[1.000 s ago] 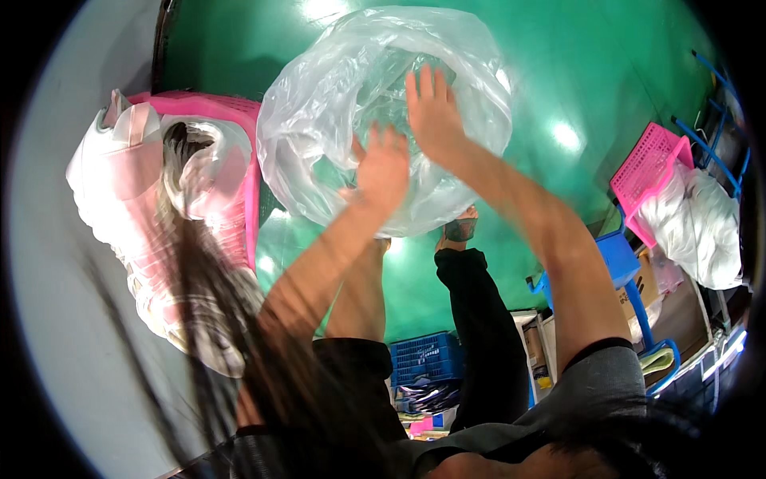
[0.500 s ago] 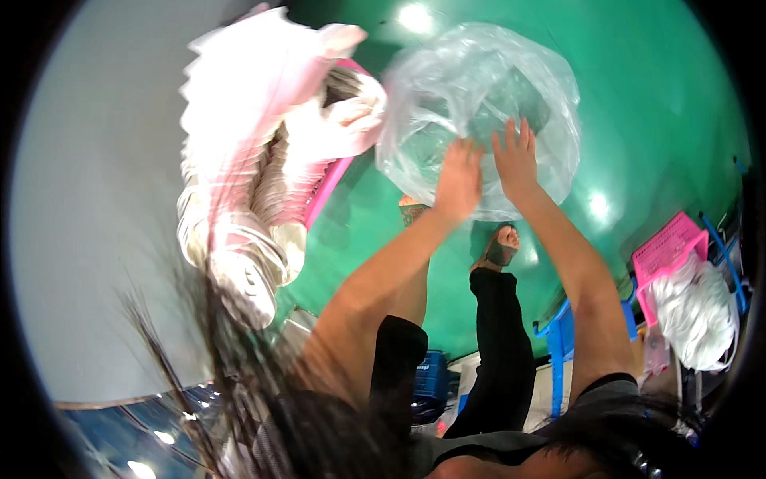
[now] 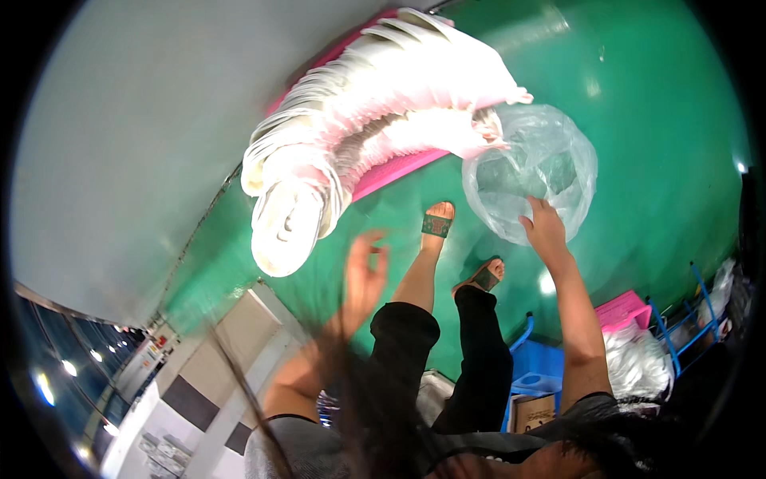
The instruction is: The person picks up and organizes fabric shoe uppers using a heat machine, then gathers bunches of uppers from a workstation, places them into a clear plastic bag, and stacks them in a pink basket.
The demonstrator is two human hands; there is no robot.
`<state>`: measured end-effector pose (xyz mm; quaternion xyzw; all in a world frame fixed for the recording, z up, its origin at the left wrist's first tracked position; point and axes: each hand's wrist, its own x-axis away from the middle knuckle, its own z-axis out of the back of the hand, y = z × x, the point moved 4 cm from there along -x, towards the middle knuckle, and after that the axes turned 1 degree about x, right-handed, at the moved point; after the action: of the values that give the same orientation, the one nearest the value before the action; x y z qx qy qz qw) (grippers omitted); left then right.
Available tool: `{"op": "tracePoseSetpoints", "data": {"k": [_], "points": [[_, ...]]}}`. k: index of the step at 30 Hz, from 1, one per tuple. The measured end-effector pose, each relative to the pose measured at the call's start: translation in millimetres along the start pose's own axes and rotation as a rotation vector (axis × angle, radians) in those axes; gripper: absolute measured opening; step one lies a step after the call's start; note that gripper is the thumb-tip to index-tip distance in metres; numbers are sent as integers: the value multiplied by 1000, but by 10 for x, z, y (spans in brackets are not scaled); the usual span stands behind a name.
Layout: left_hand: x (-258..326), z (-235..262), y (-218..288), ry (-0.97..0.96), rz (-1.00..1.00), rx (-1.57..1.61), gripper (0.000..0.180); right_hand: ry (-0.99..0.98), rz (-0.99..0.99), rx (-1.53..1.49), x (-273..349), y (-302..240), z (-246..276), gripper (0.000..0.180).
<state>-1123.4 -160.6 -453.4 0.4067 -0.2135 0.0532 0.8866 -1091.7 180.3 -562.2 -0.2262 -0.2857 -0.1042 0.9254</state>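
Observation:
A clear plastic bag (image 3: 578, 136) stands on the green floor with its mouth spread wide. My right hand (image 3: 546, 227) is at the bag's near rim, thumb and fingers apart; whether it touches the film is hard to tell. My left hand (image 3: 363, 279) is away from the bag, over the floor left of my legs. It is blurred, but its fingers look apart and nothing shows in them. Left of the bag, long rows of nested white and pink layered pieces (image 3: 383, 88) curve over a pink basket (image 3: 399, 173), their far ends reaching the bag's edge.
A grey surface (image 3: 136, 160) borders the floor on the left. My feet in dark sandals (image 3: 436, 224) stand just short of the bag. At lower right are a blue plastic stool (image 3: 536, 363), another pink basket (image 3: 621, 310) and a white bundle (image 3: 634, 359). A cardboard box (image 3: 533, 413) sits below the stool.
My left hand has left the bag and swung left toward my body. My right hand remains near the bag's rim. The view has shifted, so the layered rows and basket appear farther right.

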Motion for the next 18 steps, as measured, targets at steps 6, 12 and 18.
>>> {"op": "tracePoseSetpoints", "data": {"k": [6, 12, 18], "points": [[-323, 1194, -726, 400, 485, 695, 64, 206, 376, -345, -121, -1490, 1018, 33], [-1405, 947, -925, 408, 458, 1475, 75, 470, 677, -103, -1229, -2944, 963, 45], [-1469, 820, -822, 609, 538, 1273, 58, 555, 609, 257, -1891, -3257, 963, 52]]}}
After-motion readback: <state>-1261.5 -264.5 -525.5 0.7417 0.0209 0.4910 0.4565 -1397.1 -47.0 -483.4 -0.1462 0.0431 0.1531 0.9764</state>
